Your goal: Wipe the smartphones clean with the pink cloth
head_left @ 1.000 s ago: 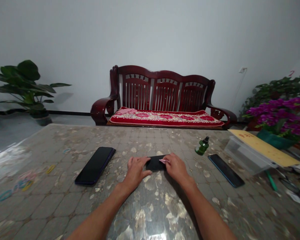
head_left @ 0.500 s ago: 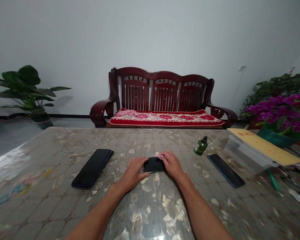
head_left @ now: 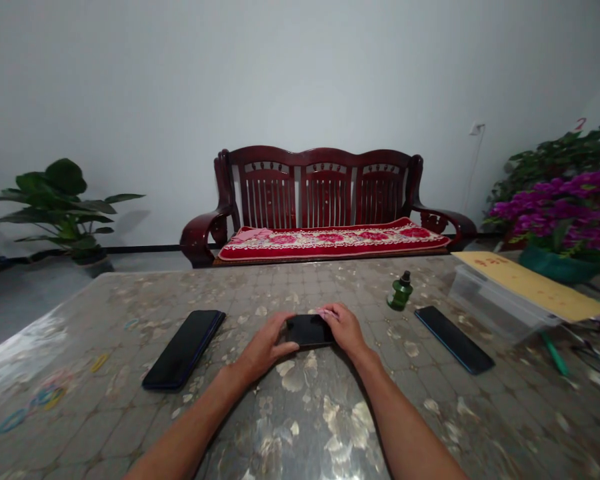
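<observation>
A small dark smartphone (head_left: 309, 331) lies screen up on the patterned table, between my two hands. My left hand (head_left: 270, 341) grips its left end, with the thumb along the near edge and the fingers at the far corner. At the right end, my right hand (head_left: 344, 328) is closed on a small pink cloth (head_left: 326, 312), which it presses at the phone's far right corner. Most of the cloth is hidden under the fingers.
A larger phone (head_left: 184, 350) lies to the left, another phone (head_left: 454, 339) to the right. Near that one stand a green bottle (head_left: 400, 292) and a clear plastic box (head_left: 500, 307) under a yellow envelope (head_left: 530, 285). Rubber bands (head_left: 47, 397) lie far left.
The whole view has shifted and tilted slightly. My right hand has moved a little on the phone with the cloth; my left hand keeps its grip.
</observation>
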